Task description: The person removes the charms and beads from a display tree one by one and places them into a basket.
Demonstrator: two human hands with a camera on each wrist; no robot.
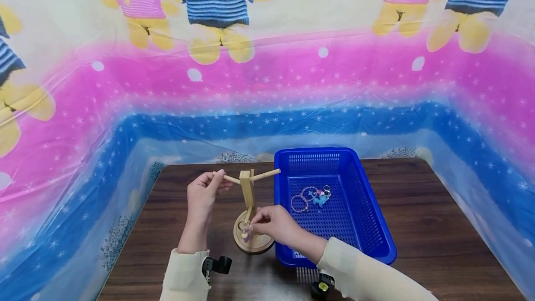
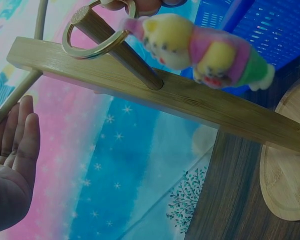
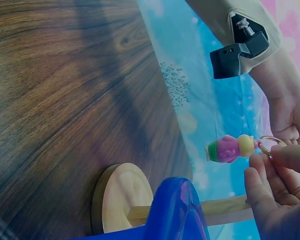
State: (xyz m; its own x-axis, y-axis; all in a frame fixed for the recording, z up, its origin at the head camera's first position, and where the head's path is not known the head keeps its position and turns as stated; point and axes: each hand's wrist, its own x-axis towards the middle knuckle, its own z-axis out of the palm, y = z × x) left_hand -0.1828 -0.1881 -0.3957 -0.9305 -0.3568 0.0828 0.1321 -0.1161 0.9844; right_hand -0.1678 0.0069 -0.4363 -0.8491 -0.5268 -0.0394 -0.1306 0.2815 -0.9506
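Observation:
A wooden stand [image 1: 247, 194] with a round base and several slanted pegs stands upright on the table. My left hand [image 1: 205, 192] grips the end of its upper left peg [image 1: 232, 179], thumb on top. Low at the front, my right hand [image 1: 276, 224] pinches the metal ring of a keychain [image 1: 245, 235] between thumb and fingers. From that ring hangs a small figurine [image 2: 209, 52] with a yellow head, pink top and green bottom. In the left wrist view the ring [image 2: 97, 52] loops around the tip of the front peg [image 2: 120, 50].
A blue plastic basket [image 1: 372, 208] sits right of the stand, close to my right forearm. In it lie a blue animal keychain [image 1: 320, 200] and beaded bracelets [image 1: 298, 204]. The brown wooden table [image 1: 430, 217] is backed by a printed cloth [image 1: 292, 120].

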